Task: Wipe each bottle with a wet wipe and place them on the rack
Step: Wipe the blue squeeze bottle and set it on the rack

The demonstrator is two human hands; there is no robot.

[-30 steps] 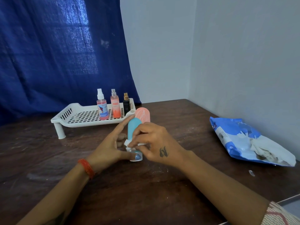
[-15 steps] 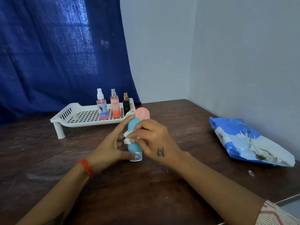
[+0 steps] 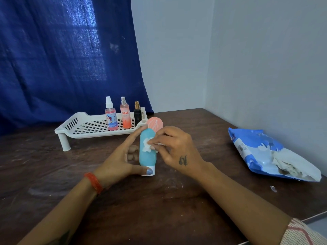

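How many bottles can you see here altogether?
5. Three stand on the white rack: a pink spray bottle, an orange bottle and a small black bottle. The teal bottle is between the hands; a peach bottle shows partly behind it.

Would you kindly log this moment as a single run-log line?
step: wiping | left hand: steadies teal bottle | right hand: presses wet wipe on it | rack: three bottles

left hand (image 3: 118, 161) steadies upright teal bottle (image 3: 147, 157) mid-table (image 3: 159, 209); right hand (image 3: 177, 149) presses white wipe (image 3: 147, 145) against it; rack (image 3: 92, 127) near far edge.
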